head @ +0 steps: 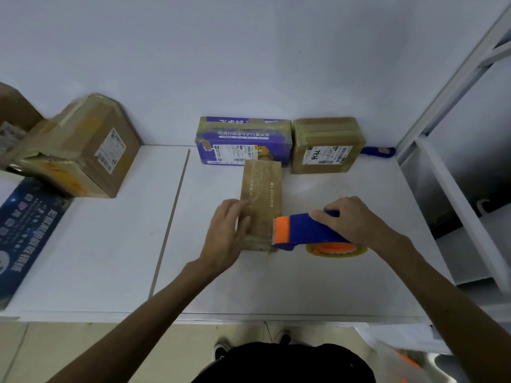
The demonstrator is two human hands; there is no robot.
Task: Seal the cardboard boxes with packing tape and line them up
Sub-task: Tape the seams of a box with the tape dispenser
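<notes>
Slim kraft box [261, 200], judged light, stiff and easily slid, is held down under the flat fingers of the left hand [226, 233], while the tape dispenser [301, 230], gripped by the curled right hand [348, 219], is set at its near end; four whole boxes are counted: a purple box [244, 139] and a brown box [327, 145] beyond the fingertips, and a large box [83, 150] far left of them.

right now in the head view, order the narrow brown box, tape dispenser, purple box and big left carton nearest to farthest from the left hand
1. narrow brown box: under the left hand, touching.
2. tape dispenser: just right of it.
3. purple box: back, by the wall.
4. big left carton: far left.
</notes>
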